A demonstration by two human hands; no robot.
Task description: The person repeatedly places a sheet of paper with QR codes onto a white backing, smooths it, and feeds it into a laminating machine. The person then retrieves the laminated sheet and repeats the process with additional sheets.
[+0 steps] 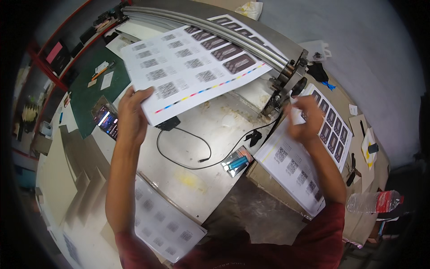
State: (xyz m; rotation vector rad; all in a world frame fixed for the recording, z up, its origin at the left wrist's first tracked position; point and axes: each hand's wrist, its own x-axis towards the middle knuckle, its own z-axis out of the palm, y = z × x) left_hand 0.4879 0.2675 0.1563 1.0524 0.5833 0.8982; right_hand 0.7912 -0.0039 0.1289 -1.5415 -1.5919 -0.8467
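A large white printed sheet (186, 67), with rows of square codes, dark label shapes and a strip of coloured marks, runs under the metal rollers (215, 33) of a roller machine. My left hand (133, 110) pinches its near left corner, thumb on top. Beside the machine's right end and its gears (284, 83), my right hand (306, 119) is closed and slightly blurred. Something pale shows at its fingers; what they grip cannot be made out. Below that hand lies a stack of similar printed sheets (286, 163), partly covered by my forearm.
A black cable (192, 167) loops across the white table (215, 188) near a blue lighter (237, 163). At left are a phone (106, 121), a green cutting mat (87, 101) and stacked boards (76, 166). More printed sheets (161, 219) lie near me. A plastic bottle (374, 201) lies right.
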